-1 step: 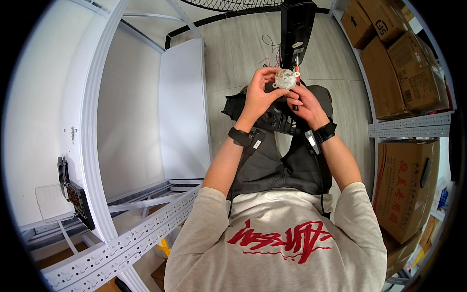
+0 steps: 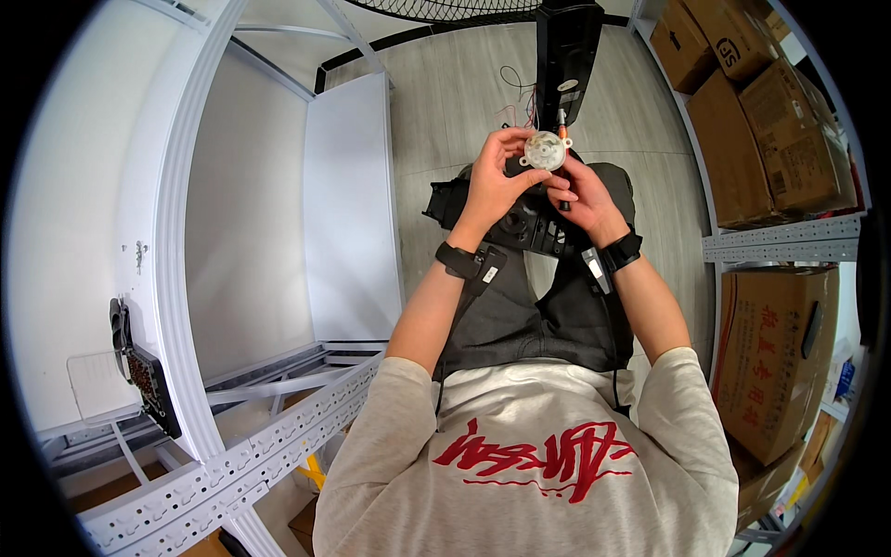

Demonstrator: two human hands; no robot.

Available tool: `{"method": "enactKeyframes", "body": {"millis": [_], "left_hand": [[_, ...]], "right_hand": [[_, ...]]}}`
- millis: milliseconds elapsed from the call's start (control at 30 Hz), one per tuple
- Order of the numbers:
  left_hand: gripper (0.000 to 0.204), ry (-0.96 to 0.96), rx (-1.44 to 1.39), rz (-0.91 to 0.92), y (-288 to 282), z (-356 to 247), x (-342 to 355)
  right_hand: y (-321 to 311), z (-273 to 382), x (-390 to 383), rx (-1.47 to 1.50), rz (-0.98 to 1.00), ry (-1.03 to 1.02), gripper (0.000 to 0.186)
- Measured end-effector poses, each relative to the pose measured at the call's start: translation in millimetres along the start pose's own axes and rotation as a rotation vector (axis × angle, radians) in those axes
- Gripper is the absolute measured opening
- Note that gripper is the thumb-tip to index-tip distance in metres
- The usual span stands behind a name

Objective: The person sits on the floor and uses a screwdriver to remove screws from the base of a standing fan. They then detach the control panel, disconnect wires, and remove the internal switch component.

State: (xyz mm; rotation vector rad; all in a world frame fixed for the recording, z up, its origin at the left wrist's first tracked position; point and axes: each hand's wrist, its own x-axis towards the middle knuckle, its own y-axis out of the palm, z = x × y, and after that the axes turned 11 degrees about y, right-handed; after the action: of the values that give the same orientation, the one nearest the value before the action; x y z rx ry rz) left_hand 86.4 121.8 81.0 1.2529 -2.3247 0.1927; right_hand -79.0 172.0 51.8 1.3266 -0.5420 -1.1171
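Observation:
My left hand (image 2: 502,173) pinches a round, clear plastic housing (image 2: 544,150) with small mounting ears, holding it above my lap. Whitish parts show through its transparent face. In my right hand (image 2: 588,193) is a screwdriver (image 2: 562,133) with an orange and black handle, its metal end pointing away from me. It passes close beside the housing's right ear; whether they touch, I cannot tell. My right fingertips are right under the housing. Below both hands, a black plastic casing (image 2: 513,223) with round openings rests across my thighs.
Beyond my hands stands a tall black panel (image 2: 568,56), with thin loose wires (image 2: 531,110) at its left. White metal shelving (image 2: 348,204) is on my left. Cardboard boxes (image 2: 729,148) fill the rack on my right. A circuit board (image 2: 153,390) lies at far left.
The screwdriver's metal end has swung slightly to the left and its handle has turned a little. The left hand and the housing stay in place.

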Motion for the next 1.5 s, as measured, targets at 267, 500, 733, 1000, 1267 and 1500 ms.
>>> {"method": "enactKeyframes", "body": {"millis": [267,500,733,1000,1267,1500], "left_hand": [[0.057,0.048,0.012,0.055,0,2,1],[0.059,0.024,0.011,0.053,0,1,1],[0.06,0.02,0.008,0.034,1,5,-1],[0.06,0.007,0.009,0.017,2,5,-1],[0.056,0.004,-0.009,-0.05,2,6,-2],[0.052,-0.012,-0.055,-0.129,8,7,-1]], "right_hand": [[-12,8,3,-0.022,-0.015,0.102,0.018],[-14,12,2,-0.079,0.038,0.022,0.021],[-17,8,3,-0.098,0.03,-0.009,0.025],[-16,6,5,-0.137,0.037,-0.037,0.025],[-8,1,2,-0.141,0.027,-0.063,0.021],[-3,-19,10,-0.275,-0.102,-0.242,0.015]]}}
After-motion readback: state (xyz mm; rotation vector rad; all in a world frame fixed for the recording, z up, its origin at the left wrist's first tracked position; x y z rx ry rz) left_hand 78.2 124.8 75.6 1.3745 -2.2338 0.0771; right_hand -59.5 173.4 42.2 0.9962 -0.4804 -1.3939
